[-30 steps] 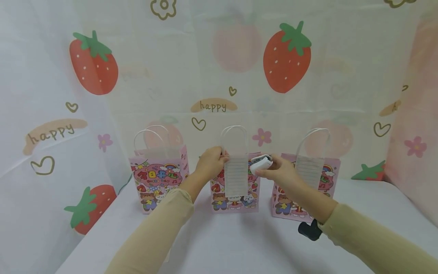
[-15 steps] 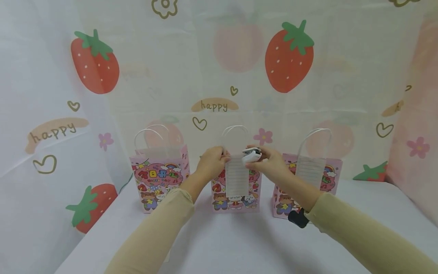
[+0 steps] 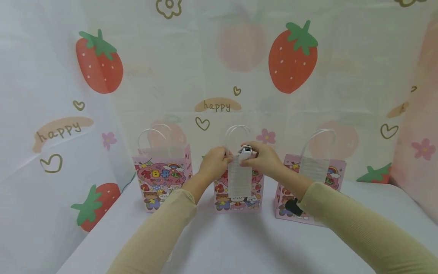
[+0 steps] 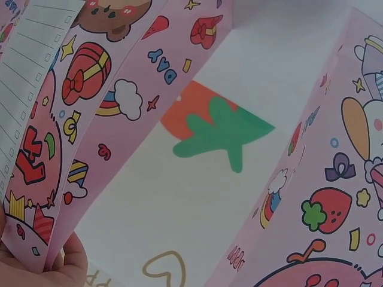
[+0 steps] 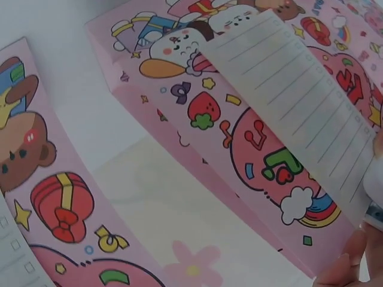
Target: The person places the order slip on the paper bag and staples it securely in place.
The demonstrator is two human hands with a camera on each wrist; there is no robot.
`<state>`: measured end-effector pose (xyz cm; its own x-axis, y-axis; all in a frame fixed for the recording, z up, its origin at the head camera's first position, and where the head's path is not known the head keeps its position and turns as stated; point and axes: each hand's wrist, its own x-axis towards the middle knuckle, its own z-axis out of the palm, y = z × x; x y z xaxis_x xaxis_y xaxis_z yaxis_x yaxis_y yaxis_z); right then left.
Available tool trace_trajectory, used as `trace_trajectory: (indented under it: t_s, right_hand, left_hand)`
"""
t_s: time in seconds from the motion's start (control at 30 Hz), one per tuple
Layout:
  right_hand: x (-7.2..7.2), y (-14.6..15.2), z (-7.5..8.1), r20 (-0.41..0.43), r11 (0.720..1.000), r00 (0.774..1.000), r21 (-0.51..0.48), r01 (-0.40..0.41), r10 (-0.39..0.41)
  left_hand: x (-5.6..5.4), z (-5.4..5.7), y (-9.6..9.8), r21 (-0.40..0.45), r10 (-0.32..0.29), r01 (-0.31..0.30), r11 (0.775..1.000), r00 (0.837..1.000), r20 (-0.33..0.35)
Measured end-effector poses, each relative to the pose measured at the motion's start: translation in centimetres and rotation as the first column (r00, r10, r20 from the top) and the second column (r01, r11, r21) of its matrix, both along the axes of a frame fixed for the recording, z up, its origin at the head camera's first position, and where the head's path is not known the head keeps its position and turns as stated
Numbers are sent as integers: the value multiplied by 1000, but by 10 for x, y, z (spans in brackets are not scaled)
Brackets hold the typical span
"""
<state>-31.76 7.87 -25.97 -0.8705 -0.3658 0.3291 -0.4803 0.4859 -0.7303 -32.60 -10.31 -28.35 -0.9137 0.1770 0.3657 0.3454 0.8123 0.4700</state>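
Observation:
A pink cartoon-printed paper bag [image 3: 222, 201] stands in the middle, with a lined paper slip [image 3: 239, 180] flat against its front. My left hand [image 3: 213, 164] pinches the bag's top edge at the left; in the left wrist view its fingers [image 4: 75, 257] lie on that rim. A small white stapler [image 3: 245, 153] is in my right hand [image 3: 267, 160], thumb below and fingers above, at the top of the slip. Its head overlaps the slip's upper end; whether it bites the paper I cannot tell. Only part of the stapler [image 5: 374, 182] enters the right wrist view.
Similar pink bags stand on both sides, a left one [image 3: 162, 179] and a right one [image 3: 282, 190], which has its own lined slip [image 3: 313, 170]. White loop handles [image 3: 238, 127] rise from the bags. A strawberry-print curtain [image 3: 219, 76] hangs behind the white table [image 3: 219, 243].
My right hand has moved left with the stapler, from beside the slip to its top edge, and the stapler has turned. The left hand has kept its pinch on the bag's edge.

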Motion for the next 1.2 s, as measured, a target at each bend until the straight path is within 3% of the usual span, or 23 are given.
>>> trace_trajectory:
  t_s: [0.23, 0.37, 0.57, 0.73, 1.2]
  right_hand:
    - [-3, 1, 1, -128, 976, 991, 211, 61, -34]
    - [-2, 2, -1, -85, 964, 996, 266, 4, 19]
    - [-5, 2, 0, 15, 952, 993, 283, -114, 115]
    - [-7, -1, 2, 41, 947, 994, 301, -108, 100]
    - [-13, -8, -6, -143, 978, 990, 206, 17, 13]
  left_hand:
    - [-2, -3, 2, 12, -18, 18, 1000, 1000, 8]
    - [0, -6, 2, 8, -18, 18, 1000, 1000, 24]
    - [2, -6, 4, -19, -8, 9, 1000, 1000, 15]
    - [3, -3, 5, -49, -6, 7, 999, 1000, 11]
    - [0, -1, 2, -46, -43, 43, 998, 999, 18]
